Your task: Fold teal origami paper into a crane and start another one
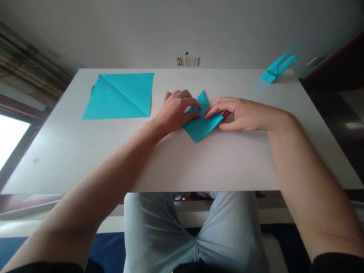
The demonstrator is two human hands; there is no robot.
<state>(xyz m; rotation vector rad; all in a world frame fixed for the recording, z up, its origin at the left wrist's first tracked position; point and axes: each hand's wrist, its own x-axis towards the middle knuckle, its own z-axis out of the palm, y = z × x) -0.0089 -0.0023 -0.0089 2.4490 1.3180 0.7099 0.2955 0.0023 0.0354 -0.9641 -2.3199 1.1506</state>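
Note:
A folded piece of turquoise paper (199, 129) lies on the white table, one point toward the wall and one toward me. My left hand (182, 108) is closed on its left side, thumb and fingers pressed near the middle. From the right, my right hand (234, 113) holds the paper's right side, with fingertips on its upper surface and the thumb beside the right corner. The fingers of both hands hide part of the folds.
A turquoise sheet (122, 94) with a diagonal crease lies at the table's back left. A folded turquoise paper crane (274, 71) stands at the back right. Wall sockets (187, 61) sit behind the white table (204, 167). My legs are below its front edge.

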